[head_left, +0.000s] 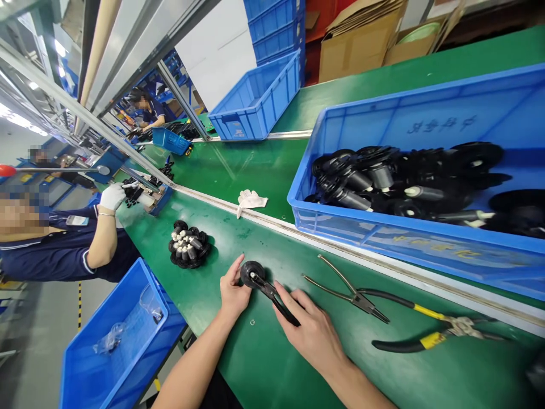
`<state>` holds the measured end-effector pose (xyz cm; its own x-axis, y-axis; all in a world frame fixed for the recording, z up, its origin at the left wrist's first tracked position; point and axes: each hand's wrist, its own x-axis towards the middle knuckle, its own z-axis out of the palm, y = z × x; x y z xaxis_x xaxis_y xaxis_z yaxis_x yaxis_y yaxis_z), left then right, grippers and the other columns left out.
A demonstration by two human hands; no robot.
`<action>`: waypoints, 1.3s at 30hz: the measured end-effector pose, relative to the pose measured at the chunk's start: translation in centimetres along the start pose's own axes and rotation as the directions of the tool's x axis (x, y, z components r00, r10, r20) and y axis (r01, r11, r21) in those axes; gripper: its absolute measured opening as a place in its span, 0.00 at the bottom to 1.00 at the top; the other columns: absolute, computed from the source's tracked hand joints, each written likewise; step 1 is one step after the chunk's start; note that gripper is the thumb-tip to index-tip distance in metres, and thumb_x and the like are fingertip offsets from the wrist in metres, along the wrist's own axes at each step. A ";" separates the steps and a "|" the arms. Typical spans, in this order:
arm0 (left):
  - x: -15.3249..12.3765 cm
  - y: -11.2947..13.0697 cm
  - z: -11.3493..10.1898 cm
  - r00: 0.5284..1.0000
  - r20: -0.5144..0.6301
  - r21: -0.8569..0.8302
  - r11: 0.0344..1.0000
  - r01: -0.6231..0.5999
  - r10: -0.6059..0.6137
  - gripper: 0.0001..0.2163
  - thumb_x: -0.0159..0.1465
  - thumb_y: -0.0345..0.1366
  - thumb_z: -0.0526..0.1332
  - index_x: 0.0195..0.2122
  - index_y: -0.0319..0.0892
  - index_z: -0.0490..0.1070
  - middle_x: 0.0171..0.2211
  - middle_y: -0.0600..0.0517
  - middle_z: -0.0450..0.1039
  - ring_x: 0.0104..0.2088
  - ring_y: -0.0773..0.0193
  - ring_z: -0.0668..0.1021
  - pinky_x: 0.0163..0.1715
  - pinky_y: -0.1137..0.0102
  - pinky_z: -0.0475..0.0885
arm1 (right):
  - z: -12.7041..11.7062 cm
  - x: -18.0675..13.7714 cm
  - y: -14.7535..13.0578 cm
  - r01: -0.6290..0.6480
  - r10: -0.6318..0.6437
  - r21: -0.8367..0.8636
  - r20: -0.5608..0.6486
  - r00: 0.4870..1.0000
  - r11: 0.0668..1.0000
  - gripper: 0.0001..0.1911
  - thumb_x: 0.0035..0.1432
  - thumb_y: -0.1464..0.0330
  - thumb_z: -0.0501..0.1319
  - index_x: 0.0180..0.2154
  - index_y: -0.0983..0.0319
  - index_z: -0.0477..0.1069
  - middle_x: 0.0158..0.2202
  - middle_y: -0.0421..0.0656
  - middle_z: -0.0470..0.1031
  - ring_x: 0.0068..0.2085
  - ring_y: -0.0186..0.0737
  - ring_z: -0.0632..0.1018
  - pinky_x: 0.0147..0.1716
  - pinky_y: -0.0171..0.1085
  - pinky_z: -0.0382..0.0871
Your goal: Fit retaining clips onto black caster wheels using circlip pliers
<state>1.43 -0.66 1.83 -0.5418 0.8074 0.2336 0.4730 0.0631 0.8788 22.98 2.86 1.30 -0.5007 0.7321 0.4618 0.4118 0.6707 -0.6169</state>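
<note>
From where I sit, both my hands are busy over the worktop [238, 238]. My left hand [233, 291] is closed around the rim of a black wheel [252, 267]; whether the wheel rests on the worktop or is just above it, I cannot tell. My right hand [304, 315] is wrapped about the handles of the pliers [268, 289], their tips at the wheel's centre.

I judge the step in hand to be fitting or easing something at the hub; I can't make out which. The next move, as I read it, calls for a firm left hold and a small, square squeeze from the right, so the tips don't slip.

Counting up: one wheel in hand and three pliers in all, with the bare-handled pair [356, 297] and the yellow-banded pair [457, 328] lying to the right. One small ring [252, 322] lies loose between my forearms. One glove [252, 199] lies by the rail [213, 203]. The bunch of parts [188, 245] beyond my left hand is too tightly packed to count surely, as are those in the big bin [306, 220]. One nearby co-worker's hand [113, 197] is white-gloved.
</note>
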 end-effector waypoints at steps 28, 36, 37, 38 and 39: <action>-0.3 -0.3 -0.3 0.994 0.059 0.116 0.988 -0.101 0.094 0.27 0.63 0.33 0.68 0.64 0.38 0.75 0.30 0.54 0.86 0.26 0.66 0.84 0.33 0.74 0.82 | 0.0 -0.2 0.0 -0.091 0.080 0.136 0.079 0.994 0.987 0.29 0.69 0.71 0.57 0.69 0.53 0.70 0.35 0.42 0.73 0.27 0.38 0.74 0.24 0.37 0.66; -0.1 -0.3 -0.3 0.999 0.046 0.055 0.998 -0.015 0.012 0.28 0.62 0.39 0.71 0.64 0.39 0.75 0.42 0.46 0.89 0.40 0.55 0.90 0.46 0.64 0.86 | -0.1 0.5 -0.1 -0.187 0.177 0.382 0.061 0.982 0.905 0.29 0.67 0.68 0.61 0.68 0.51 0.71 0.36 0.42 0.76 0.34 0.38 0.80 0.36 0.35 0.79; -0.1 -0.3 -0.2 0.999 0.036 0.034 0.999 0.005 -0.007 0.29 0.61 0.41 0.72 0.64 0.39 0.74 0.43 0.45 0.89 0.42 0.53 0.90 0.48 0.62 0.86 | 0.0 0.7 -0.1 -0.195 0.198 0.425 0.038 0.980 0.884 0.28 0.67 0.66 0.61 0.68 0.53 0.72 0.36 0.42 0.75 0.33 0.38 0.79 0.36 0.35 0.80; 0.0 -0.2 -0.2 0.999 0.029 0.010 1.000 0.028 -0.029 0.30 0.61 0.43 0.73 0.63 0.39 0.74 0.45 0.44 0.88 0.44 0.52 0.90 0.49 0.61 0.86 | 0.0 0.8 -0.1 -0.206 0.227 0.464 0.010 0.974 0.861 0.27 0.68 0.64 0.61 0.67 0.55 0.72 0.35 0.43 0.75 0.32 0.38 0.79 0.34 0.34 0.80; 0.1 0.1 -0.1 0.998 0.031 -0.019 0.998 0.054 -0.054 0.32 0.60 0.44 0.74 0.63 0.38 0.74 0.45 0.43 0.88 0.45 0.50 0.90 0.50 0.60 0.85 | 0.2 0.9 0.0 -0.218 0.264 0.501 -0.021 0.964 0.837 0.27 0.69 0.62 0.60 0.67 0.57 0.72 0.35 0.44 0.76 0.32 0.38 0.79 0.31 0.34 0.80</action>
<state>1.31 -0.64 2.01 -0.5445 0.8207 0.1731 0.4294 0.0955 0.8981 22.37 3.47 1.62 -0.3583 0.8855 0.2959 0.0725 0.3423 -0.9368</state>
